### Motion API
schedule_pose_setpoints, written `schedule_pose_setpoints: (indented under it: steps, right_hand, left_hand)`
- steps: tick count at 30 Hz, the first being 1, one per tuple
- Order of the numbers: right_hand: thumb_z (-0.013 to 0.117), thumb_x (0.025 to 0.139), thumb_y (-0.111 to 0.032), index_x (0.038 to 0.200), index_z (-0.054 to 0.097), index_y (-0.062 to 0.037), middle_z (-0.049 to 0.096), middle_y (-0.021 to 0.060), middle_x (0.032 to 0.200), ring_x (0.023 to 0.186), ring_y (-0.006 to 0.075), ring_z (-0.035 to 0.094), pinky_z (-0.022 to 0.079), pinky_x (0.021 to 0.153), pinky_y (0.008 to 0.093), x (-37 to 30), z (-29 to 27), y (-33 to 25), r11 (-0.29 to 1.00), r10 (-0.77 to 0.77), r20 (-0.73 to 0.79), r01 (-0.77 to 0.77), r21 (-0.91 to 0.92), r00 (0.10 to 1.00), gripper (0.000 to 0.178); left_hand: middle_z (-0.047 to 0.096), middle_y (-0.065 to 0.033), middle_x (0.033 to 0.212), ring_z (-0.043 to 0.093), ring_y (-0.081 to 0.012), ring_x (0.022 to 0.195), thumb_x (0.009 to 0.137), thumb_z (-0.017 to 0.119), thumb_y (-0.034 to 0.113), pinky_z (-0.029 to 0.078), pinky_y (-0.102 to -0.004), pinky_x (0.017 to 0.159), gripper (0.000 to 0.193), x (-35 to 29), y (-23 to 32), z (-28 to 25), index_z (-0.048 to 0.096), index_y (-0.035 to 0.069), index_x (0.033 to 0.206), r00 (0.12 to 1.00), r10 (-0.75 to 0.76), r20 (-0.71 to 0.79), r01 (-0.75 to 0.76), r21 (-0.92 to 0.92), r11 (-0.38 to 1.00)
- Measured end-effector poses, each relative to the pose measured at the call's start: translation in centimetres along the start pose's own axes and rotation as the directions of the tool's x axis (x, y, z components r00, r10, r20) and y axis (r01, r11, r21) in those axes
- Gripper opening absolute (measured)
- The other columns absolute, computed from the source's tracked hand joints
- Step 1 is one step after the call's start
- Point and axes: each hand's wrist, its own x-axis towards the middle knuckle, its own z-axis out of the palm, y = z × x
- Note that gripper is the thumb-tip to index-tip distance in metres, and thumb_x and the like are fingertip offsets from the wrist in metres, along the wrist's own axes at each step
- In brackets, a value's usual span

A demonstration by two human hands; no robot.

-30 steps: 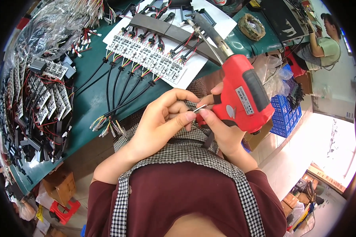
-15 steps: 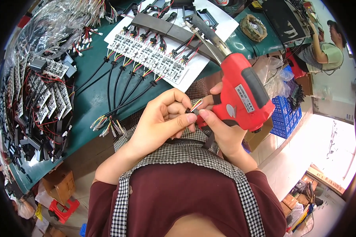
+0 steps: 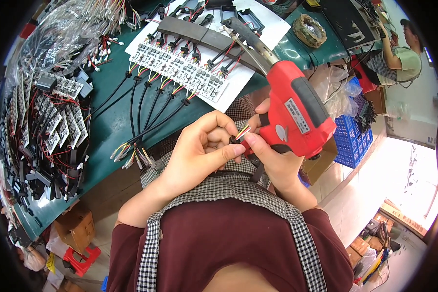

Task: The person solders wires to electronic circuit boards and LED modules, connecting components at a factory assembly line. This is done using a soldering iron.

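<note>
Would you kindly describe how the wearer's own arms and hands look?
The left hand and right hand are ungloved, and both forearms are bare. Short, plain maroon sleeves end near the elbows, beside black-and-white checked apron straps.

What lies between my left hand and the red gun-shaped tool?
The coloured wires, then the right hand, which holds that tool; the head view shows this.
</note>
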Motion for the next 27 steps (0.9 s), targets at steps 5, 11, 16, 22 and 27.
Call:
schedule_pose_setpoints:
  steps: [5,11,16,22,27]
  right_hand:
    - [0.056,0.082,0.008,0.116,0.04,-0.0015,0.055,0.0049,0.084,0.074,0.008,0.056,0.046,0.062,0.0211,0.0,0.1,-0.1,0.996,0.009,0.06,-0.014,0.085,0.998,0.039]
    - [0.056,0.082,0.008,0.116,0.04,-0.0014,0.055,0.0044,0.086,0.077,0.008,0.056,0.047,0.065,0.0218,0.0,-0.1,0.6,0.992,-0.06,0.035,0.055,0.115,0.998,0.039]
    - [0.054,0.082,0.008,0.116,0.04,-0.0018,0.056,0.0056,0.088,0.078,0.0087,0.057,0.047,0.066,0.022,-0.2,0.3,0.6,0.988,-0.039,0.014,0.037,0.152,0.999,0.039]
    - [0.052,0.084,0.008,0.118,0.039,-0.0018,0.058,0.0079,0.089,0.074,0.0106,0.059,0.048,0.064,0.0225,-0.2,0.2,0.0,0.988,0.011,0.063,-0.02,0.15,0.998,0.038]
    - [0.054,0.085,0.005,0.119,0.038,-0.001,0.06,0.0069,0.088,0.075,0.0092,0.059,0.047,0.065,0.0218,-0.5,0.1,0.0,0.996,0.019,0.046,-0.015,-0.092,0.999,0.038]
  left_hand:
    - [0.061,-0.0024,0.071,0.053,-0.0021,0.06,0.086,0.062,0.008,0.038,-0.0152,0.048,0.018,0.0,-0.2,0.1,0.047,0.004,0.095,1.0,0.012,-0.004,-0.012,0.006,1.0]
    - [0.061,-0.0063,0.072,0.044,-0.0024,0.052,0.09,0.056,0.01,0.032,-0.0158,0.045,0.014,0.1,-0.9,-0.3,0.046,0.004,0.097,0.995,0.051,0.089,-0.03,-0.222,0.974]
    - [0.061,-0.0076,0.073,0.036,-0.0021,0.049,0.091,0.053,0.011,0.027,-0.017,0.045,0.011,0.1,-0.6,-0.4,0.045,0.004,0.096,0.987,0.035,0.159,0.011,-0.279,0.96]
    - [0.059,-0.0047,0.075,0.045,-0.0024,0.059,0.089,0.055,0.006,0.035,-0.0174,0.05,0.014,-0.1,-0.1,0.1,0.047,0.003,0.1,0.997,0.031,0.077,-0.02,-0.14,0.99]
    - [0.057,-0.0008,0.074,0.048,-0.0026,0.063,0.084,0.059,0.004,0.037,-0.0181,0.054,0.012,-0.3,-0.2,0.9,0.052,0.001,0.093,0.966,0.238,-0.102,-0.193,0.331,0.924]
